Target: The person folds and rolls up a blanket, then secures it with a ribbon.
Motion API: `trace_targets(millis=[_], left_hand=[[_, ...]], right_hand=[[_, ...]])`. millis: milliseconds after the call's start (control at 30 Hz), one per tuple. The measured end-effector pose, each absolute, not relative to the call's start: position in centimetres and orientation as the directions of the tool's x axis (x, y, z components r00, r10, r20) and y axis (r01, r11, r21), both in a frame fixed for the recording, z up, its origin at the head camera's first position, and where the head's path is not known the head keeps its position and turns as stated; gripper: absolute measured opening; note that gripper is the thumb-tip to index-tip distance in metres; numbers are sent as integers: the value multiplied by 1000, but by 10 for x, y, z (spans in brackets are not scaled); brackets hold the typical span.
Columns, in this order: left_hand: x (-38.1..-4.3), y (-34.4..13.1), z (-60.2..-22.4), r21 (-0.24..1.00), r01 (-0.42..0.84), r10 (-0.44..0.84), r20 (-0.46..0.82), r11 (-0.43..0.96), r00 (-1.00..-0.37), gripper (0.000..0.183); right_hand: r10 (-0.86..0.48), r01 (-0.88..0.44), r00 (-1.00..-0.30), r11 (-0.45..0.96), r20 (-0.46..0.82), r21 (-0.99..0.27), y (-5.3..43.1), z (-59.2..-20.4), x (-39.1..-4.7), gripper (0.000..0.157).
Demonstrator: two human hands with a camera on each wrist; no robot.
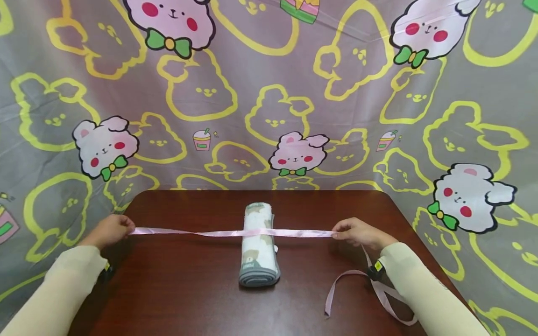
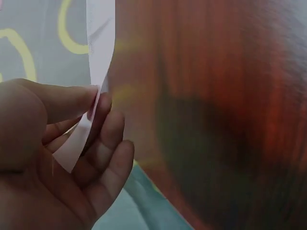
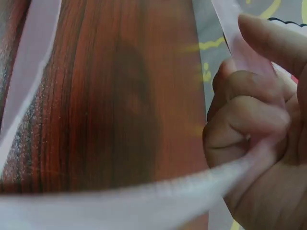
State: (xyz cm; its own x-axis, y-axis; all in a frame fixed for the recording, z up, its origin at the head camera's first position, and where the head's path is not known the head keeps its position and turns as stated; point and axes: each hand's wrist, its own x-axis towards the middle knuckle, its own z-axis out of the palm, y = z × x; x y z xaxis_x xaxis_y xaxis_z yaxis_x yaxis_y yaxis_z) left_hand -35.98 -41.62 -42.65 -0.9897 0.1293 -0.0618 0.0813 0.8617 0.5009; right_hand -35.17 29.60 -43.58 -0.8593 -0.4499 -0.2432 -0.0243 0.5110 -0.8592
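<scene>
A pink satin ribbon (image 1: 294, 233) stretches nearly straight between both hands, crossing over the middle of a rolled towel (image 1: 257, 254). The towel is white with a bear print and a grey-green edge, lying lengthwise away from me. At the ribbon's left end, my left hand (image 1: 113, 229) pinches it between thumb and fingertips; in the left wrist view a short tail of ribbon (image 2: 74, 146) lies over the palm. My right hand (image 1: 359, 232) grips the ribbon on the other side, thumb on top and fingers curled round it in the right wrist view.
The loose length of ribbon (image 1: 336, 284) trails from the right hand and curls on the brown wooden table (image 1: 189, 289) by the right forearm. Behind the table's far edge hangs a grey curtain (image 1: 235, 93) printed with cartoon animals, which also runs along both sides.
</scene>
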Motion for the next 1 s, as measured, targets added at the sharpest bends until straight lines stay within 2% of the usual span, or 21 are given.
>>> trace_targets(millis=[167, 333, 467, 567, 700, 767, 867, 1000], left_hand=[[-359, -410, -437, 440, 63, 126, -117, 896, -985, 8], [-369, -375, -437, 409, 83, 149, -132, 909, -980, 9], [-373, -324, -431, 430, 226, 281, -66, 874, -957, 10], [-378, -284, -433, 476, 347, 407, -25, 808, -913, 11], [-384, -233, -443, 575, 388, 496, -36, 720, -868, 19], [-386, -212, -449, 648, 351, 502, -56, 676, -863, 25], [-388, -186, -458, 789, 208, 473, -117, 578, -873, 33], [-388, -165, -469, 923, 11, 480, -190, 385, -856, 30]], right_hand=[[-451, -20, -864, 474, -224, -880, 295, -440, -352, 21], [-461, -29, -866, 431, -193, -902, 293, -443, -354, 20], [-462, -48, -873, 408, -160, -912, 290, -444, -357, 21], [-457, -47, -877, 391, -150, -919, 290, -444, -356, 22], [-463, -38, -875, 353, -140, -935, 290, -444, -354, 23], [-465, -28, -875, 330, -137, -943, 289, -444, -354, 23], [-461, -26, -877, 320, -132, -947, 289, -445, -353, 23], [-460, -31, -879, 318, -126, -948, 290, -444, -351, 23]])
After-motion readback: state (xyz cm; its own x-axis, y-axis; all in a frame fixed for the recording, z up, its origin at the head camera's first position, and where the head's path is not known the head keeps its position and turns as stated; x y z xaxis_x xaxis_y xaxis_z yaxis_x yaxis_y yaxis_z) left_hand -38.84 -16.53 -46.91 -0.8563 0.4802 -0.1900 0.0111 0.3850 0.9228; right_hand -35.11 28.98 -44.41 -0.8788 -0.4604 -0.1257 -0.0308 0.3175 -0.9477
